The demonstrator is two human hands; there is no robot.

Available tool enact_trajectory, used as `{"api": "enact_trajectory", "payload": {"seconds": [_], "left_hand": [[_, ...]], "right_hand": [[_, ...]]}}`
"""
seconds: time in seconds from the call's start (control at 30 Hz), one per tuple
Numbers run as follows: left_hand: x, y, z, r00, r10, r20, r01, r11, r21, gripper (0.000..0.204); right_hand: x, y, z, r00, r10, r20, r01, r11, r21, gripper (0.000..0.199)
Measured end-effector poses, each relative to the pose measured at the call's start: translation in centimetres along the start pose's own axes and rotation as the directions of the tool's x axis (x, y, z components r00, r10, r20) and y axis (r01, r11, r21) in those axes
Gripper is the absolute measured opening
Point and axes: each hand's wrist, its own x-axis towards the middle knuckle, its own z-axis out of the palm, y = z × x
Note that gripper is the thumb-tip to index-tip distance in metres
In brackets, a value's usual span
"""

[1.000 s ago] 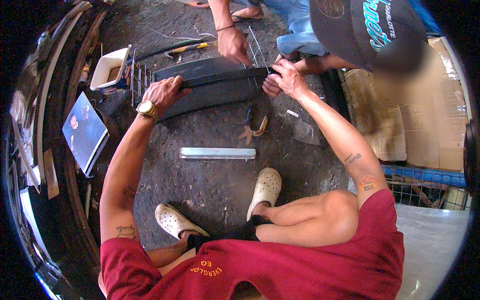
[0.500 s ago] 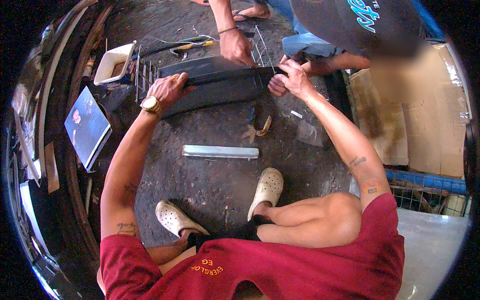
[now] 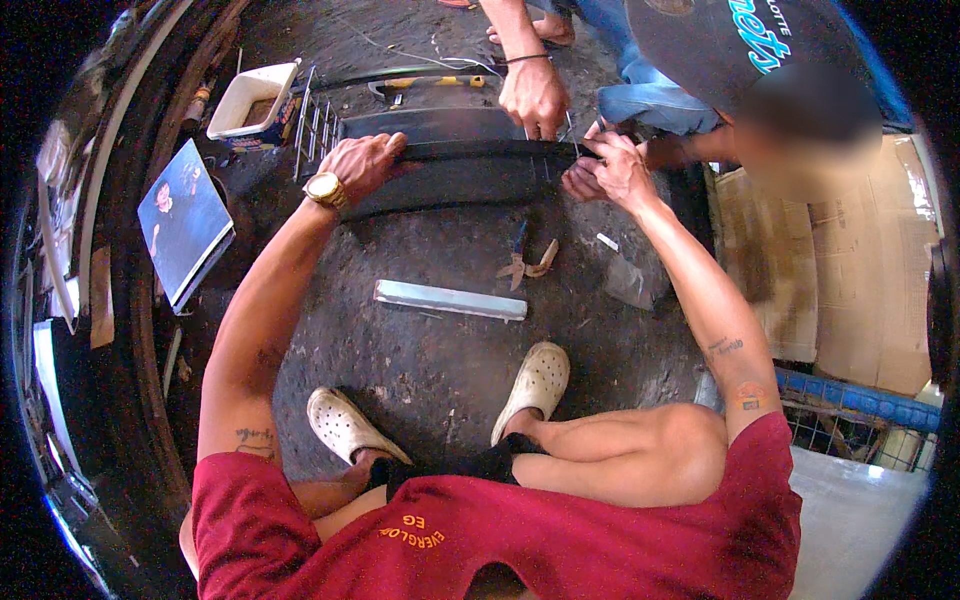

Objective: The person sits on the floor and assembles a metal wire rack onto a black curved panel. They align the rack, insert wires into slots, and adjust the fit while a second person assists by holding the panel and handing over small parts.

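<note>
A long black panel (image 3: 470, 178) lies on the dirt floor in front of me. My left hand (image 3: 362, 160), with a gold watch on the wrist, presses flat on its left end. My right hand (image 3: 612, 170) pinches the panel's top edge at the right end, fingers closed on it. Across the panel another person in a dark cap crouches. That person's hand (image 3: 535, 95) grips the same top edge near the middle, next to thin wires.
Pliers (image 3: 522, 262) and a flat silver metal bar (image 3: 450, 299) lie on the ground between me and the panel. A white tub (image 3: 250, 98) and a wire rack (image 3: 312, 130) stand at the far left. Flattened cardboard (image 3: 830, 270) lies at right, a blue wire crate (image 3: 860, 420) beside my knee.
The view has shifted slightly and the other person's head has moved right. Both my hands stay on the panel in the same places.
</note>
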Motion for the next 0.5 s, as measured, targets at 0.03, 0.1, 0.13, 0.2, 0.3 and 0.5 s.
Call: {"api": "enact_trajectory", "payload": {"seconds": [0.03, 0.1, 0.13, 0.2, 0.3, 0.5], "left_hand": [[0.00, -0.05, 0.18, 1.000, -0.012, -0.004, 0.012, 1.000, 0.007, 0.031], [0.15, -0.17, 0.31, 1.000, -0.010, 0.009, 0.010, 1.000, 0.010, 0.032], [0.23, -0.20, 0.28, 1.000, -0.008, 0.016, 0.008, 1.000, 0.012, 0.033], [0.38, -0.19, 0.13, 1.000, 0.001, -0.003, -0.001, 1.000, 0.001, 0.032], [0.47, -0.08, 0.04, 0.996, -0.047, 0.071, 0.048, 0.999, -0.009, 0.030], [0.47, -0.14, 1.02, 0.980, 0.092, -0.179, -0.088, 0.996, 0.027, 0.041]], "right_hand": [[0.09, -0.07, -0.22, 1.000, -0.011, 0.017, 0.012, 0.998, -0.063, 0.028], [0.13, -0.29, -0.50, 0.999, -0.046, 0.029, 0.048, 0.994, -0.099, 0.030], [0.06, -0.45, -0.50, 0.999, -0.041, 0.008, 0.041, 0.994, -0.103, 0.031], [-0.02, -0.67, -0.45, 0.999, -0.033, -0.010, 0.032, 0.998, -0.058, 0.034], [0.12, -0.73, -0.21, 0.999, -0.035, -0.009, 0.035, 0.996, -0.078, 0.035], [0.31, -0.32, -0.38, 0.976, -0.204, 0.070, 0.215, 0.943, -0.255, 0.041]]}}
